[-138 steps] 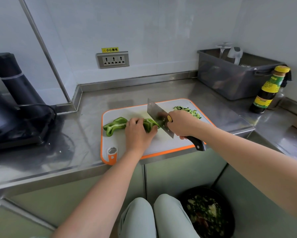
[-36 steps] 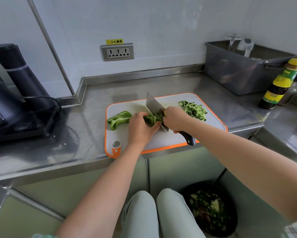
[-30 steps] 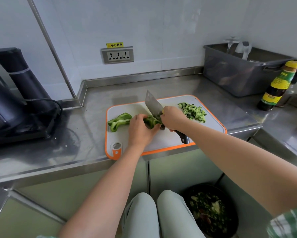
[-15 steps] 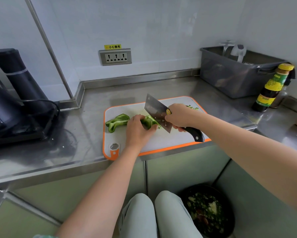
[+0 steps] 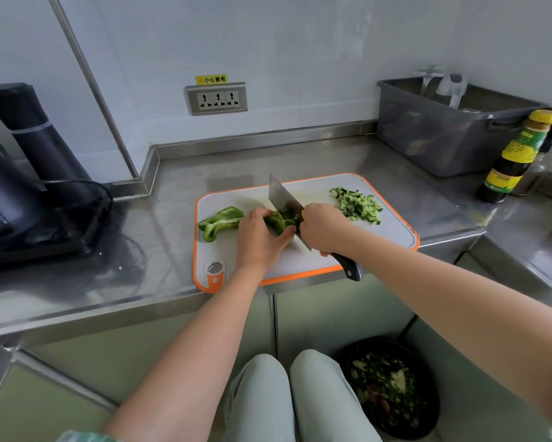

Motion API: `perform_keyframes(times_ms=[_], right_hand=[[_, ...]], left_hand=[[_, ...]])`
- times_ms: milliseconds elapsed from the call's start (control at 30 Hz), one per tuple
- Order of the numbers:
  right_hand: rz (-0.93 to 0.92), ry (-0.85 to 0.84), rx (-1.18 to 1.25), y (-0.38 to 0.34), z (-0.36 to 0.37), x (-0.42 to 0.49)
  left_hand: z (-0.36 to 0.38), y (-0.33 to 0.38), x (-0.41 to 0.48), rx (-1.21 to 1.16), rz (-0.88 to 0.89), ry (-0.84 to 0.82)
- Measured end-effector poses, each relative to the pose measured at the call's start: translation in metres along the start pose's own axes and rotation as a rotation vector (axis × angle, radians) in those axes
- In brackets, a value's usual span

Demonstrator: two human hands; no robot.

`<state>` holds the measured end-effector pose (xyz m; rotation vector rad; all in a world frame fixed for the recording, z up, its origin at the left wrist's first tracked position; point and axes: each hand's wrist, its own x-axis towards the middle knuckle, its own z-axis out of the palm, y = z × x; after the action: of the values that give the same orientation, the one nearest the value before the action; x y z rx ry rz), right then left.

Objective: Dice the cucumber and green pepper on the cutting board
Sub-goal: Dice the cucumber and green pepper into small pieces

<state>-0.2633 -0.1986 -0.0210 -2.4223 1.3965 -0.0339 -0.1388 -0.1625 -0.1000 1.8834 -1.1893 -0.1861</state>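
Observation:
A white cutting board [image 5: 392, 240] with an orange rim lies on the steel counter. A green pepper [image 5: 222, 220] lies across its left half. My left hand [image 5: 258, 239] grips the pepper's right part, fingers curled over it. My right hand [image 5: 324, 228] grips the black handle of a cleaver [image 5: 282, 199], whose blade is down in the pepper right beside my left fingers. A pile of diced cucumber [image 5: 359, 205] sits at the board's far right.
A black appliance with a cable [image 5: 22, 173] stands on the counter at the left. A grey tub [image 5: 453, 129] and a sauce bottle [image 5: 517, 157] stand at the back right. A black bin of scraps [image 5: 391, 387] sits on the floor beside my knees.
The cleaver has come down from a raised tilt into the pepper beside my left fingers. My left hand has stayed on the pepper. The view has shifted, so the cucumber pile shows again.

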Motion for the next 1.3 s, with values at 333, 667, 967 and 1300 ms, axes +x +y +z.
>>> perform_keyframes(times_ms=[333, 667, 967, 1300], right_hand=[[0.004, -0.003, 0.042, -0.009, 0.002, 0.029], [0.039, 0.08, 0.236, -0.001, 0.008, 0.046], [-0.007, 0.21, 0.612, 0.016, -0.025, 0.033], [0.038, 0.145, 0.671, 0.048, -0.026, 0.015]], left_hand=[[-0.002, 0.004, -0.003, 0.018, 0.019, 0.022], [-0.007, 0.005, -0.005, 0.11, 0.139, 0.026], [-0.024, 0.017, -0.001, 0.425, 0.261, 0.022], [-0.045, 0.02, 0.009, 0.842, 0.343, -0.04]])
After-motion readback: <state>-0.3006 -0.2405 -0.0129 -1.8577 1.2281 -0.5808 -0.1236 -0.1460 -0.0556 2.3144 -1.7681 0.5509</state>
